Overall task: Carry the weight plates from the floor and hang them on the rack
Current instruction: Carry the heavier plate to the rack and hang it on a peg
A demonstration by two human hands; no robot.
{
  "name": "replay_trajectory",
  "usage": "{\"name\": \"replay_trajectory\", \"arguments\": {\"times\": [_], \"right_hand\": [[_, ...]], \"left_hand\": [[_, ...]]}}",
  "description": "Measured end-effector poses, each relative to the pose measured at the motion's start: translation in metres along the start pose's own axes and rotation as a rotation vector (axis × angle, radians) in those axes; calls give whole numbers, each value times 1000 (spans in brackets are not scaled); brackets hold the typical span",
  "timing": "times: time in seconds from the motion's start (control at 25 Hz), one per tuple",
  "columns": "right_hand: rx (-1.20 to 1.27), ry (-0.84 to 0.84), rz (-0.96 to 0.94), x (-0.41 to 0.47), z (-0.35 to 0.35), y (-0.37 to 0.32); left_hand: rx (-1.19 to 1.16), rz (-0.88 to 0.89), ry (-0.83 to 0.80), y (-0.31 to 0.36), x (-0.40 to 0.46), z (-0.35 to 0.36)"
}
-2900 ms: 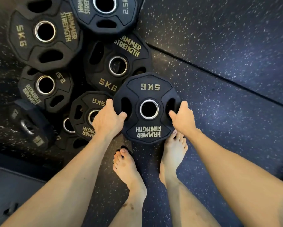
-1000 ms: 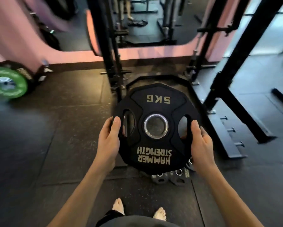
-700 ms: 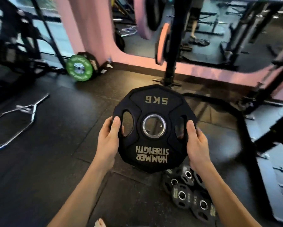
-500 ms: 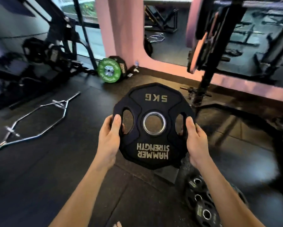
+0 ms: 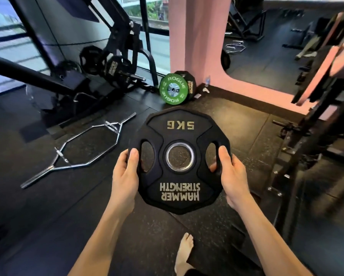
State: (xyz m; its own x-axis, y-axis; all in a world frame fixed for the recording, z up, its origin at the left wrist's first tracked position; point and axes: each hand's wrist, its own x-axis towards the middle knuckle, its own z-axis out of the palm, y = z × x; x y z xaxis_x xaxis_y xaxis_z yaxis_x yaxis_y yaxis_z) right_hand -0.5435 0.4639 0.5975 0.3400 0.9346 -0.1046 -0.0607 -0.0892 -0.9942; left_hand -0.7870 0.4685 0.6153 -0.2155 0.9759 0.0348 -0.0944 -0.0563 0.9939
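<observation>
A black 5 kg weight plate (image 5: 179,186) with gold "HAMMER STRENGTH" lettering and a steel-ringed centre hole is held up in front of me, above the floor. My left hand (image 5: 125,172) grips its left edge, thumb on the face and fingers through the left grip slot. My right hand (image 5: 232,172) grips the right edge the same way. A black machine frame (image 5: 115,56) at the back left carries black plates (image 5: 115,70) on a horizontal peg (image 5: 135,76).
A chrome hex bar (image 5: 87,150) lies on the black rubber floor to the left. A green Rogue plate (image 5: 173,89) leans at the pink pillar (image 5: 195,36). A dark rack upright (image 5: 298,148) stands on the right. My bare foot (image 5: 184,253) shows below.
I lifted the plate off the floor pile and turned left with it. The pile has left the view; the hex bar, green plate and left machine have come closer to centre.
</observation>
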Motion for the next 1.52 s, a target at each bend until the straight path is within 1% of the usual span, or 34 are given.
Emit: {"name": "replay_trajectory", "arguments": {"times": [0.12,0.2,0.44,0.64,0.8,0.92,1.04,1.12,1.28,1.4,1.52], "right_hand": [[6,-35,-8,66,50,-1],[0,-35,-6,112,82,-4],[-26,-64,2,249,176,-30],[-18,-29,16,361,258,-34],[9,81,27,452,328,-39],[22,159,67,507,361,-49],[50,290,34,577,384,-59],[42,333,4,629,392,-62],[95,355,-1,738,389,-65],[96,441,7,825,381,-77],[98,530,-10,900,373,-96]], "left_hand": [[12,13,23,-5,75,-8],[5,-8,48,-6,127,-11],[4,-3,111,6,287,-13],[-39,3,54,-8,433,-22],[68,69,-20,-13,577,-28],[113,40,-93,-9,662,-20],[126,21,-173,-12,752,8],[125,32,-228,-18,808,35],[88,57,-312,-36,912,100],[119,60,-359,-39,992,160],[85,38,-401,-43,1059,215]]}}
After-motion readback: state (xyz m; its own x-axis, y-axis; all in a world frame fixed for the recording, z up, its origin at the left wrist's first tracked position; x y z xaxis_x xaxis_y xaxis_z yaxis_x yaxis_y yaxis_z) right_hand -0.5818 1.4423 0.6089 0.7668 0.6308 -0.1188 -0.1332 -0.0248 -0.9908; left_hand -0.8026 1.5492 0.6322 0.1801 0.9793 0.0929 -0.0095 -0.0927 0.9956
